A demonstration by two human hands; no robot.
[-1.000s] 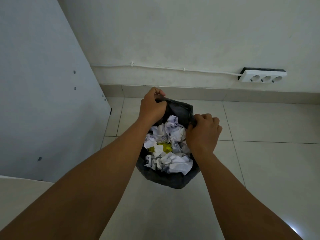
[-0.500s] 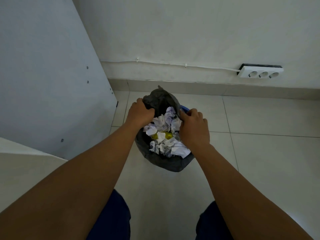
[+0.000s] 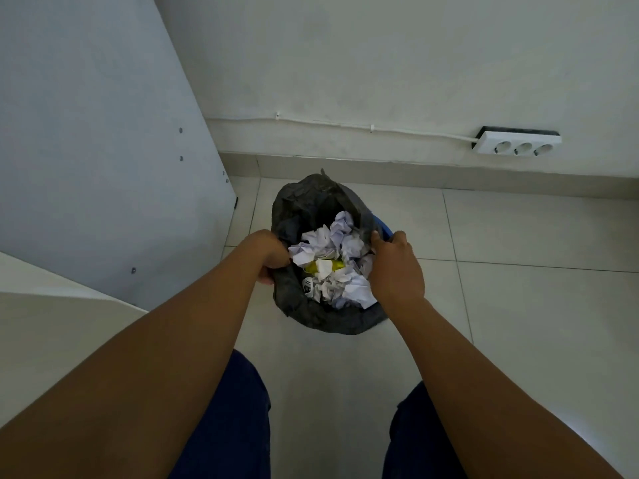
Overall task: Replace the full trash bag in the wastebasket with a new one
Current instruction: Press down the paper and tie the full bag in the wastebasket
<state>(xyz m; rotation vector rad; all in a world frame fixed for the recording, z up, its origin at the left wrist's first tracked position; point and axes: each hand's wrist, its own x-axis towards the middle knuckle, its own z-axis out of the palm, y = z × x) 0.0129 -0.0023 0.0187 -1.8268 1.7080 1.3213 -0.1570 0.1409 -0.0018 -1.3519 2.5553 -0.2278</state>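
On the tiled floor (image 3: 518,305) by the wall, the trash bag (image 3: 311,202), thin, soft and light with crumpled paper (image 3: 332,261), is pinched at its rim between left grip (image 3: 268,257) and right grip (image 3: 394,267); both are closed on it.

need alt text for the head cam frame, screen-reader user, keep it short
Seen from above, a person's left hand and right hand grip opposite edges of a dark trash bag full of crumpled paper, loosened from a blue wastebasket on a tiled floor. A white cabinet panel stands to the left; a triple wall socket sits low on the wall behind.
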